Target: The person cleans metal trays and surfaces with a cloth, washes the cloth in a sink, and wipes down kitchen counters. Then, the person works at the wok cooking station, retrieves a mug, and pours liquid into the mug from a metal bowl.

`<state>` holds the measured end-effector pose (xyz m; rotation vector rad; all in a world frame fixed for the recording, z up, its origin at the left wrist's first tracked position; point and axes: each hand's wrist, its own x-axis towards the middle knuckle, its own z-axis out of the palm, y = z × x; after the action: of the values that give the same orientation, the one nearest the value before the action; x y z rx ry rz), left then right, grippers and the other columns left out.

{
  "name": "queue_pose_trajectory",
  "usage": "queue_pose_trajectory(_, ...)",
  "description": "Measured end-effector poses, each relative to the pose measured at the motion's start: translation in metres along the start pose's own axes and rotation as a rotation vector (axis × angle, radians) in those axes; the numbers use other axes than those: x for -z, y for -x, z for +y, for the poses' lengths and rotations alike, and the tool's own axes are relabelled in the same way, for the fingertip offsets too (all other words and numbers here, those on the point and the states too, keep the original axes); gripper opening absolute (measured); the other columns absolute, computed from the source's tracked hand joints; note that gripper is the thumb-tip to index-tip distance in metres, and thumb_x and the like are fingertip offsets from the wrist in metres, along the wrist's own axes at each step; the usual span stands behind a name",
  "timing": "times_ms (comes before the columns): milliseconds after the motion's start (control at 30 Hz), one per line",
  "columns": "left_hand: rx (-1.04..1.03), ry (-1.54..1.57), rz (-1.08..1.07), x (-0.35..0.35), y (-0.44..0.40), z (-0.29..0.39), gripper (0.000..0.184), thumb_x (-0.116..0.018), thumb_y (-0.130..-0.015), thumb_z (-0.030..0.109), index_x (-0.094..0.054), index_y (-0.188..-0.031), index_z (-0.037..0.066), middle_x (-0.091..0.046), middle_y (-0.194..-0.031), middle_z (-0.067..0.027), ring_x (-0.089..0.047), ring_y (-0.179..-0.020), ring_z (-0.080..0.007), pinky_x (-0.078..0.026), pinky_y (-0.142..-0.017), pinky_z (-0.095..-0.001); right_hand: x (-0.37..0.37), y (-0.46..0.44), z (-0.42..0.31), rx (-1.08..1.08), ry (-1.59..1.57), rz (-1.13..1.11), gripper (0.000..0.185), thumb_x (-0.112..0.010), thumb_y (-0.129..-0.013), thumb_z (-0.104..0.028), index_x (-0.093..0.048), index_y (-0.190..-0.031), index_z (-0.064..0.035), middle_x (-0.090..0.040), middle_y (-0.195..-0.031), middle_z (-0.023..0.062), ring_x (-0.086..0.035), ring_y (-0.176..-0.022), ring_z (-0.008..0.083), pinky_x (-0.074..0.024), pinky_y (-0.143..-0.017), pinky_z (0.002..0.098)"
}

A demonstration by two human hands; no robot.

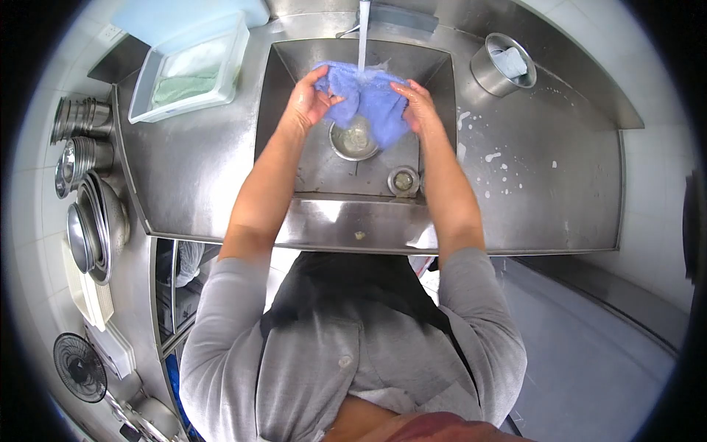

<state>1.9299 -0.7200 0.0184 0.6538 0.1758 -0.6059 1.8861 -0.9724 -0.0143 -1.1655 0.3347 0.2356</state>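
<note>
A wet blue cloth (383, 110) is stretched between my two hands over the steel sink (317, 173). My left hand (311, 97) grips its left edge, and my right hand (418, 104) pinches the right edge. Water from the tap (364, 33) runs down onto the cloth's middle. Below the cloth, partly covered by it, a metal bowl (355, 144) holds some liquid. The round drain (403, 180) lies to the bowl's lower right.
A clear plastic tub (140, 103) with a green cloth stands left of the sink. On the right stands a steel pot (495, 77) with a pale cloth inside, near foam spots on the counter (545, 206). Stacked metal bowls (107, 221) are at far left.
</note>
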Motion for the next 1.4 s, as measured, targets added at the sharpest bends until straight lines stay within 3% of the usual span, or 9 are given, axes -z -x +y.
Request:
queue_pose_trajectory(67, -0.046, -0.048, 0.175, 0.001, -0.013, -0.024, 0.029, -0.062, -0.090, 0.026, -0.060, -0.112, 0.008, -0.067, -0.105, -0.0087, -0.063, -0.100, -0.0247, -0.048, -0.091, -0.0445, -0.039, 0.011, 0.013, -0.017, -0.366, 0.113, 0.026, -0.075, -0.081, -0.018, -0.065, -0.103, -0.0071, -0.069, -0.094, 0.0032, -0.065, -0.081, 0.0180, -0.0524, -0.079, 0.0358)
queue_pose_trajectory(200, -0.104, 0.027, 0.143, 0.047, -0.059, -0.077, 0.023, -0.061, -0.091, 0.031, -0.063, -0.099, 0.009, -0.064, -0.082, -0.0049, -0.062, -0.076, -0.0229, -0.052, -0.070, -0.0431, -0.130, 0.042, 0.042, 0.678, 0.449, 0.227, 0.028, -0.070, -0.085, -0.031, -0.069, -0.085, -0.0032, -0.070, -0.089, 0.0140, -0.065, -0.071, 0.0318, -0.0485, -0.068, 0.0404)
queue_pose_trajectory(233, -0.021, 0.249, -0.133, 0.089, -0.071, -0.090, 0.020, -0.062, -0.091, 0.028, -0.064, -0.096, 0.009, -0.063, -0.079, -0.0047, -0.062, -0.073, -0.0222, -0.053, -0.067, -0.0426, -0.132, 0.044, 0.038, 0.555, 0.553, 0.286, 0.031, -0.067, -0.087, -0.034, -0.069, -0.083, -0.0034, -0.069, -0.091, 0.0160, -0.065, -0.073, 0.0337, -0.0485, -0.069, 0.0409)
queue_pose_trajectory(433, 0.011, -0.665, 0.188, -0.024, -0.007, -0.044, 0.022, -0.055, -0.089, 0.007, -0.063, -0.108, -0.002, -0.068, -0.093, -0.0108, -0.066, -0.083, -0.0188, -0.055, -0.072, -0.0334, -0.059, -0.023, 0.019, 0.082, 1.195, 0.434, 0.028, -0.057, -0.091, -0.030, -0.068, -0.100, -0.0065, -0.069, -0.101, 0.0178, -0.066, -0.095, 0.0365, -0.0506, -0.080, 0.0409)
queue_pose_trajectory(633, -0.108, -0.910, 0.033, -0.027, 0.000, -0.012, 0.036, -0.067, -0.082, 0.016, -0.062, -0.114, -0.001, -0.068, -0.095, -0.0110, -0.065, -0.081, -0.0193, -0.053, -0.075, -0.0318, -0.051, -0.022, -0.027, 0.248, 0.635, -0.434, 0.026, -0.062, -0.081, -0.006, -0.065, -0.106, -0.0020, -0.070, -0.095, 0.0066, -0.065, -0.092, 0.0185, -0.0494, -0.083, 0.0337)
queue_pose_trajectory(900, -0.047, -1.698, 0.030, 0.008, 0.003, -0.002, 0.042, -0.076, -0.076, 0.030, -0.070, -0.105, 0.001, -0.071, -0.093, -0.0156, -0.067, -0.087, -0.0233, -0.051, -0.080, -0.0363, -0.071, 0.001, -0.059, 0.333, 0.611, -0.284, 0.024, -0.069, -0.083, -0.014, -0.064, -0.104, -0.0047, -0.067, -0.102, 0.0062, -0.062, -0.091, 0.0159, -0.0481, -0.082, 0.0322)
queue_pose_trajectory(1067, 0.092, -0.823, -0.098, -0.006, 0.004, 0.024, 0.032, -0.070, -0.084, 0.025, -0.068, -0.103, -0.001, -0.070, -0.102, -0.0126, -0.067, -0.095, -0.0243, -0.050, -0.090, -0.0368, -0.029, 0.004, -0.013, 0.292, 1.578, -0.272, 0.036, -0.074, -0.079, -0.024, -0.063, -0.109, -0.0072, -0.065, -0.111, 0.0066, -0.061, -0.100, 0.0261, -0.0479, -0.089, 0.0381)
queue_pose_trajectory(1267, -0.038, 0.048, 0.081, 0.003, 0.000, -0.025, 0.033, -0.067, -0.088, 0.022, -0.061, -0.114, 0.003, -0.067, -0.109, -0.0122, -0.065, -0.099, -0.0266, -0.049, -0.094, -0.0406, -0.037, -0.016, 0.039, -0.017, -0.495, 0.032, 0.032, -0.070, -0.075, -0.017, -0.065, -0.105, -0.0076, -0.067, -0.100, 0.0077, -0.064, -0.089, 0.0236, -0.0516, -0.081, 0.0388)
queue_pose_trajectory(1400, -0.004, 0.034, 0.314, 0.073, -0.061, -0.083, 0.027, -0.060, -0.092, 0.029, -0.061, -0.110, 0.008, -0.066, -0.104, -0.0095, -0.062, -0.101, -0.0270, -0.048, -0.094, -0.0458, -0.123, 0.035, 0.044, 0.352, 0.243, 0.185, 0.019, -0.064, -0.079, -0.019, -0.066, -0.091, -0.0047, -0.068, -0.083, 0.0130, -0.064, -0.073, 0.0292, -0.0510, -0.071, 0.0398)
